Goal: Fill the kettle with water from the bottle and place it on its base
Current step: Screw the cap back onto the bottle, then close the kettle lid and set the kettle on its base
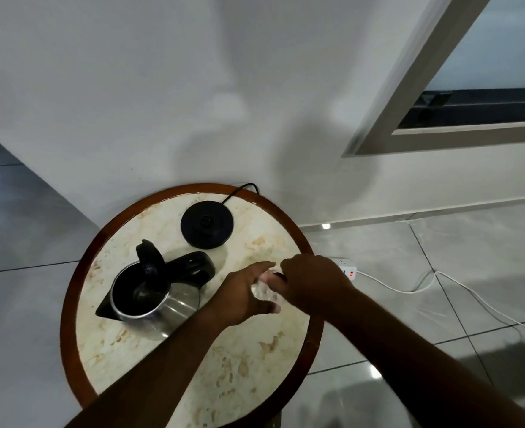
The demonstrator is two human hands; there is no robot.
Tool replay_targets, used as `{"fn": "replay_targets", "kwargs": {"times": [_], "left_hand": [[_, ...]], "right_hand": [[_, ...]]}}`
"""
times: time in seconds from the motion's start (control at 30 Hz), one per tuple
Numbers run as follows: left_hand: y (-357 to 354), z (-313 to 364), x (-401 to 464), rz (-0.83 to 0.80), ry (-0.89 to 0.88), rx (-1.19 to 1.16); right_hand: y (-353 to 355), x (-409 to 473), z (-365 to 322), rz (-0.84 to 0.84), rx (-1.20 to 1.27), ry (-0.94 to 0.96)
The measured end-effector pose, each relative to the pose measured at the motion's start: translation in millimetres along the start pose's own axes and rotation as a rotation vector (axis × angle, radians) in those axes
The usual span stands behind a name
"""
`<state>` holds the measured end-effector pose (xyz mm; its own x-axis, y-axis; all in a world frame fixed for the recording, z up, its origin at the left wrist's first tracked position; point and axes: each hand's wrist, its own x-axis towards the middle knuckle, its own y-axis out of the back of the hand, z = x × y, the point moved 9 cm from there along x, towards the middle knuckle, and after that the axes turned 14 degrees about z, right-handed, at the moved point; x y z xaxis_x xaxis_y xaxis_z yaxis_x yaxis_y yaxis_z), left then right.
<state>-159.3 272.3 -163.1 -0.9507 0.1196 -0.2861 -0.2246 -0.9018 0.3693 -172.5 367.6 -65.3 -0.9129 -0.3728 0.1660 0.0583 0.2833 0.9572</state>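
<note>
A steel kettle (153,298) with a black handle stands on the round table, left of centre, its black lid tipped up and its inside dark. Its black round base (207,225) sits behind it, near the wall, with nothing on it. A clear plastic bottle (264,290) is at the table's right side, mostly hidden by my hands. My left hand (242,296) wraps around the bottle's body. My right hand (310,281) closes over the bottle's top end, where the cap is hidden.
The round marble-topped table (79,288) has a brown wooden rim and stands against a white wall. A black cord (242,188) runs from the base over the far edge. On the tiled floor to the right lies a white power strip (347,267) with a white cable.
</note>
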Motion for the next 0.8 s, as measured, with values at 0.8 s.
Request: {"fn": "replay_targets", "kwargs": {"times": [0.8], "left_hand": [[234.9,-63.7,-120.6,0.658,0.166,0.319]], "right_hand": [[-75.3,59.7,-111.2,-0.240,0.808,-0.494]]}}
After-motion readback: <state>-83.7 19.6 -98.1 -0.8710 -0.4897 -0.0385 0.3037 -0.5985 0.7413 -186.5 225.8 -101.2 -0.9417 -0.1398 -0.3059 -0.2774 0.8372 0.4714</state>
